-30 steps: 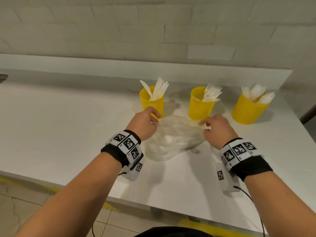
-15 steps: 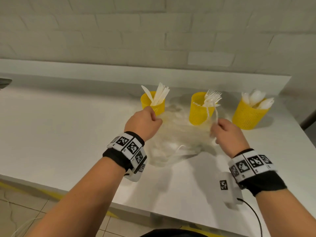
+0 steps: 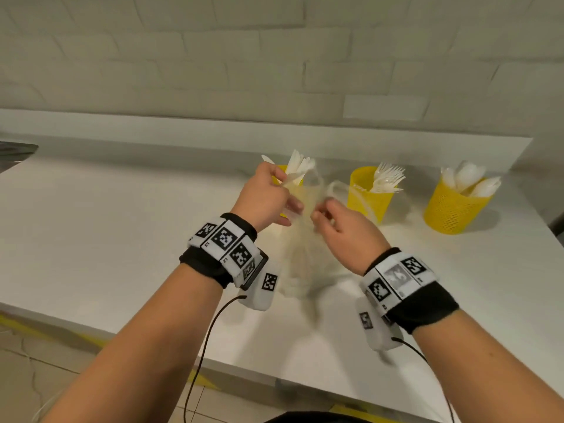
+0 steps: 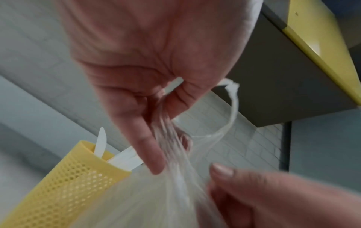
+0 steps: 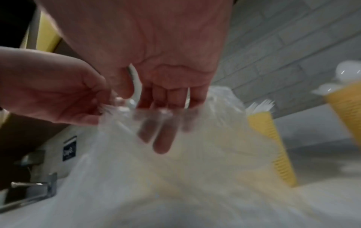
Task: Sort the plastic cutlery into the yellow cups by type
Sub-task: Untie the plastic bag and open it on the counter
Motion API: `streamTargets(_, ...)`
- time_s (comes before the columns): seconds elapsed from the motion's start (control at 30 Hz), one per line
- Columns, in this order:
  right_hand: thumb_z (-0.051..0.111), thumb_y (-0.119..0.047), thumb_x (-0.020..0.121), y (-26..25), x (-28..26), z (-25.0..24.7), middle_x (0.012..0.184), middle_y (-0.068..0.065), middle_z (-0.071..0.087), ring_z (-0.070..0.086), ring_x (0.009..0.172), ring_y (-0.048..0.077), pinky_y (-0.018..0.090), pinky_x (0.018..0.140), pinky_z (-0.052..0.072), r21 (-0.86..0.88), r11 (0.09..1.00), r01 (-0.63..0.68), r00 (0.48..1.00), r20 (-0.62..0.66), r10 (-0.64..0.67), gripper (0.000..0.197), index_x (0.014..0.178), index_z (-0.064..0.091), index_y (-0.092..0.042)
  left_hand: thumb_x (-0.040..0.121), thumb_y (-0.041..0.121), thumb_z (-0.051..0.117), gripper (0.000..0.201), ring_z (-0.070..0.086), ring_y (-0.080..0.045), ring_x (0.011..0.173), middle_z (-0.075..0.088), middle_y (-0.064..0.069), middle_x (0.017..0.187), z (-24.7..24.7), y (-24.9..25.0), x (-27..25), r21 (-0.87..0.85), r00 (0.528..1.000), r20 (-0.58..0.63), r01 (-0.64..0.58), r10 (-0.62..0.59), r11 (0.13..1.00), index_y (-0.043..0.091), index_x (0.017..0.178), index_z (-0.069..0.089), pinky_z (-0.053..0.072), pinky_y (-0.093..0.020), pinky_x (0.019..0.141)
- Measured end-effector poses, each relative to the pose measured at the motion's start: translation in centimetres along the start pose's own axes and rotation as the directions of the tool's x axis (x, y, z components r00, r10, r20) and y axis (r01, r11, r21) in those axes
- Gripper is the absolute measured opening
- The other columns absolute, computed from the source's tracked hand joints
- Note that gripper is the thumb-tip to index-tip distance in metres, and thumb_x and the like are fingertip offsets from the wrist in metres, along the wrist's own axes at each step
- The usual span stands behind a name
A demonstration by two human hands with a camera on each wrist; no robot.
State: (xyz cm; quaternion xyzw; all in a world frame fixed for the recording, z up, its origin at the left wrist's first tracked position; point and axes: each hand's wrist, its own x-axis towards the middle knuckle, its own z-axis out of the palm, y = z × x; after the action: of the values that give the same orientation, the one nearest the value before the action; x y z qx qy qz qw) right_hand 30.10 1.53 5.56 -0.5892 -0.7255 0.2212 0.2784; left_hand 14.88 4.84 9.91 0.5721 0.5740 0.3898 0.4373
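Both hands hold a clear plastic bag [image 3: 305,257] upright over the white counter. My left hand [image 3: 290,206] pinches the bag's bunched top [image 4: 168,121] between thumb and fingers. My right hand [image 3: 320,215] grips the film beside it, its fingers [image 5: 162,131] seen through the plastic. Three yellow mesh cups stand behind. The left cup [image 4: 64,185] holds knives [image 3: 297,169] and is partly hidden by my left hand. The middle cup [image 3: 366,199] holds forks [image 3: 389,178]. The right cup [image 3: 451,209] holds spoons [image 3: 470,178]. What is inside the bag is too blurred to tell.
The white counter [image 3: 122,239] runs left and toward me to its front edge, with a raised ledge and brick wall behind the cups. A dark object [image 3: 15,151] sits at the far left. A metal fitting [image 5: 31,191] shows low in the right wrist view.
The bag lay flat on the counter under both hands; it now hangs raised. My right hand came left from the fork cup to meet my left hand at the bag's top.
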Motion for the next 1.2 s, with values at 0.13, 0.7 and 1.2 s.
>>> streamTargets(0.13,0.035,-0.046,0.097,3.5,-0.6,-1.0,0.108,0.012,0.069,0.061,0.102,0.032,0.037,0.084,0.047,-0.317,0.911,-0.265,0.961,-0.015,0.274,0.041,0.101,0.064,-0.017,0.084,-0.014,0.037,0.034,0.065,-0.031,0.064,0.056,-0.010,0.063,-0.8,-0.3,0.1,-0.152,0.996,0.016,0.089,-0.088,0.984,0.020,0.087,0.034,0.056,-0.048,0.072)
streamTargets(0.7,0.033,0.004,0.089,8.3,-0.7,-1.4,0.086,0.017,0.055,0.057,0.065,0.031,0.045,0.070,0.052,0.391,0.702,-0.595,0.749,-0.048,0.661,0.024,0.105,0.048,-0.007,0.070,0.003,0.071,0.031,0.045,-0.019,0.064,0.048,-0.008,0.087,-1.3,-5.3,0.2,0.054,0.970,0.143,0.189,-0.195,0.981,0.024,0.075,0.049,0.034,-0.025,0.055)
streamTargets(1.2,0.049,0.010,0.083,8.1,-1.7,-2.7,0.111,0.012,0.039,0.052,0.100,0.035,0.037,0.063,0.053,0.403,0.701,-0.588,0.764,-0.006,0.645,0.035,0.106,0.037,-0.013,0.087,0.037,0.066,0.023,0.033,-0.022,0.119,0.036,-0.005,0.123,-1.0,-8.6,0.2,0.708,0.995,-0.051,-0.028,0.091,0.706,0.019,0.100,0.069,0.031,-0.024,0.094)
